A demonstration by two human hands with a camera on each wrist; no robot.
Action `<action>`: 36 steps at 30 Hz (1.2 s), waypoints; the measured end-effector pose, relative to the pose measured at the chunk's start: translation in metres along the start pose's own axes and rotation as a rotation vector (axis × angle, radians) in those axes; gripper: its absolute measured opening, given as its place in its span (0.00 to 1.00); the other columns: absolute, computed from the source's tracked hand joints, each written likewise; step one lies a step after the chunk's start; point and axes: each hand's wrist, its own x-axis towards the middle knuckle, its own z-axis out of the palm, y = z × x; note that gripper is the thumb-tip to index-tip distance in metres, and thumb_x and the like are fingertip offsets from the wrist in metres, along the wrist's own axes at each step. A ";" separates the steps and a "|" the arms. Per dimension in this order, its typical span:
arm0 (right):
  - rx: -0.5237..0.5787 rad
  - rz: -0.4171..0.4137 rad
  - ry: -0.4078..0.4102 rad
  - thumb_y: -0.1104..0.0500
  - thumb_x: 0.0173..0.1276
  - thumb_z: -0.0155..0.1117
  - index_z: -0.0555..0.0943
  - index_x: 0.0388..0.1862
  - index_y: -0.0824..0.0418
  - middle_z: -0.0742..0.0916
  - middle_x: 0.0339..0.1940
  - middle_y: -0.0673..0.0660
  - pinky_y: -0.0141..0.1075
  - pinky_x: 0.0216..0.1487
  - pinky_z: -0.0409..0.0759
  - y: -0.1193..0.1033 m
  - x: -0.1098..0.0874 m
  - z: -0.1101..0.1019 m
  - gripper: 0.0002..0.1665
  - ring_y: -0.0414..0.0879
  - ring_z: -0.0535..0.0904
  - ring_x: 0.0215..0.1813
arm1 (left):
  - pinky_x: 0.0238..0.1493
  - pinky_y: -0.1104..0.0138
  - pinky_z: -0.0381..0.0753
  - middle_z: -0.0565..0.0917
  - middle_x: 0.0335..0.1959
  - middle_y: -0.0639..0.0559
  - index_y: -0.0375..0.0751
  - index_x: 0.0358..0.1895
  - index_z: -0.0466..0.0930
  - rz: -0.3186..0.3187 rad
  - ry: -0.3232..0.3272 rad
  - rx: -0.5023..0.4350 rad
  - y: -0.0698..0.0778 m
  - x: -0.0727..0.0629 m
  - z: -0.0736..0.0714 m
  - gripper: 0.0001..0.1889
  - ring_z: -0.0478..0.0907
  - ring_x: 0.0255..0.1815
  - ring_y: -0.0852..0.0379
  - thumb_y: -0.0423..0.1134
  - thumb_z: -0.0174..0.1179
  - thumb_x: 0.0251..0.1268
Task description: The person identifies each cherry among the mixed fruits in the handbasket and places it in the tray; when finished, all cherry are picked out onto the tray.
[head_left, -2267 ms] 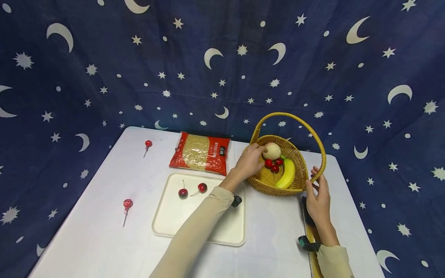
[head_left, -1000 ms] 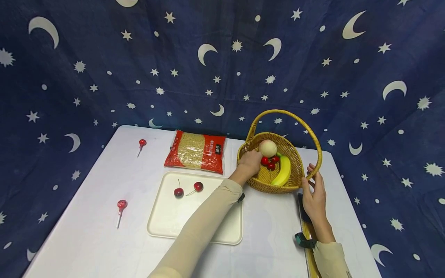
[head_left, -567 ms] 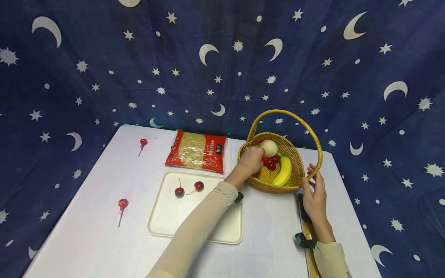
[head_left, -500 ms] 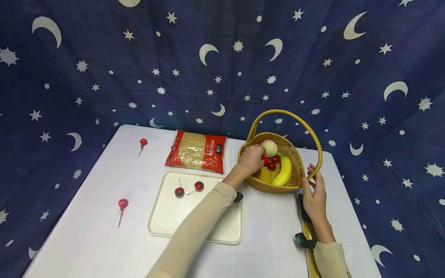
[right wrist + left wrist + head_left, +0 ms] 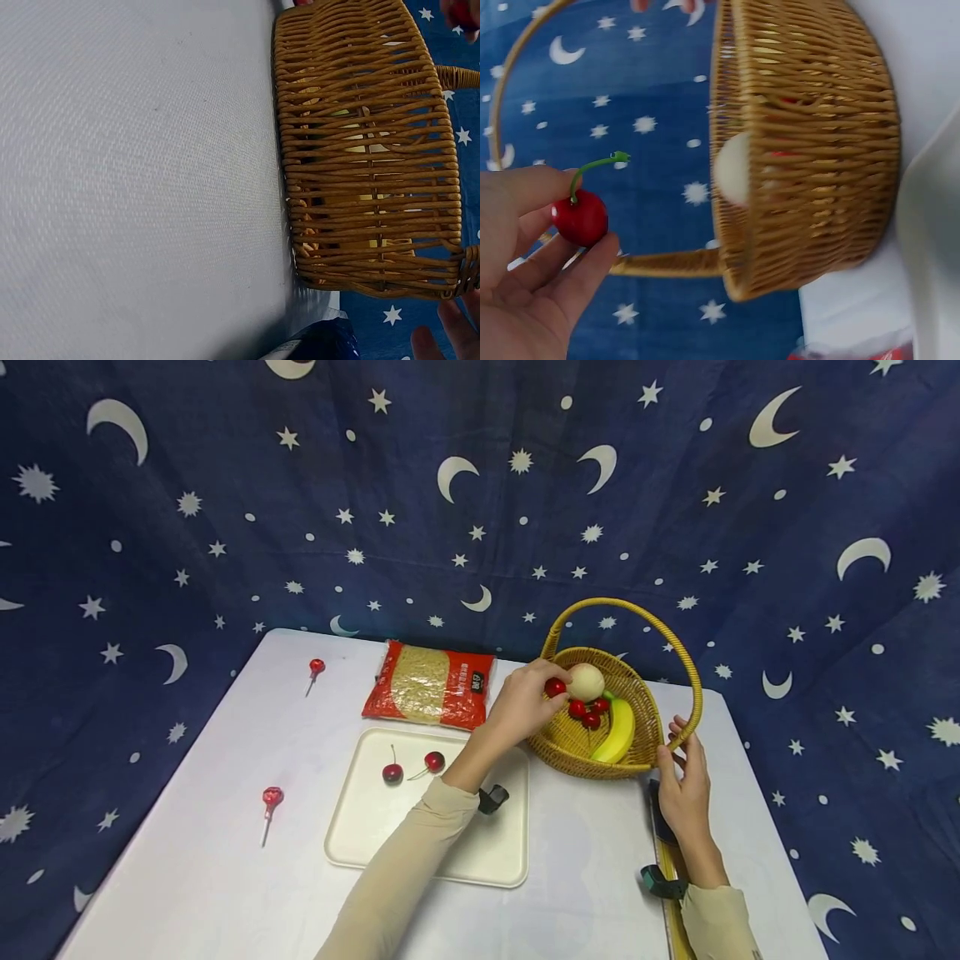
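Apparently the basket (image 5: pixel 577 766) partly hides the right hand (image 5: pixel 687 793).

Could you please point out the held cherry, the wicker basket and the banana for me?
Held cherry (image 5: pixel 585 220), left wrist view: the middle of its red skin.
Wicker basket (image 5: pixel 829 187), left wrist view: its woven outer wall.
Banana (image 5: pixel 618 732), head view: the middle of its yellow peel.
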 end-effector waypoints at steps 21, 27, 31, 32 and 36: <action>0.006 -0.023 0.011 0.63 0.84 0.55 0.65 0.85 0.50 0.77 0.77 0.62 0.20 0.68 0.69 -0.001 0.001 -0.001 0.34 0.42 0.71 0.78 | 0.48 0.58 0.89 0.89 0.46 0.46 0.40 0.46 0.90 0.010 0.219 0.026 -0.025 -0.076 -0.054 0.09 0.87 0.44 0.50 0.30 0.73 0.64; 0.010 -0.025 0.006 0.60 0.86 0.53 0.64 0.85 0.50 0.77 0.76 0.62 0.18 0.67 0.68 -0.003 0.000 -0.001 0.32 0.60 0.72 0.77 | 0.46 0.61 0.89 0.90 0.45 0.46 0.39 0.46 0.90 -0.019 0.182 0.072 -0.039 -0.092 -0.048 0.09 0.87 0.43 0.51 0.29 0.74 0.63; 0.010 -0.023 0.007 0.60 0.86 0.53 0.64 0.85 0.51 0.77 0.76 0.63 0.21 0.68 0.69 -0.003 -0.001 0.000 0.32 0.50 0.72 0.78 | 0.44 0.64 0.88 0.89 0.43 0.47 0.39 0.45 0.90 -0.029 0.168 0.089 -0.045 -0.099 -0.042 0.09 0.86 0.41 0.54 0.29 0.73 0.63; 0.011 -0.025 0.009 0.60 0.86 0.53 0.64 0.85 0.52 0.77 0.76 0.63 0.22 0.68 0.70 -0.003 -0.001 0.000 0.32 0.46 0.72 0.78 | 0.43 0.64 0.87 0.89 0.42 0.47 0.39 0.45 0.90 -0.030 0.166 0.093 -0.047 -0.101 -0.040 0.09 0.85 0.40 0.54 0.29 0.73 0.63; 0.018 -0.031 0.015 0.61 0.86 0.53 0.65 0.84 0.53 0.78 0.74 0.63 0.21 0.67 0.69 -0.002 -0.001 0.001 0.31 0.28 0.69 0.75 | 0.44 0.62 0.86 0.89 0.42 0.48 0.40 0.45 0.90 -0.048 0.133 0.121 -0.052 -0.107 -0.034 0.09 0.83 0.41 0.54 0.29 0.72 0.63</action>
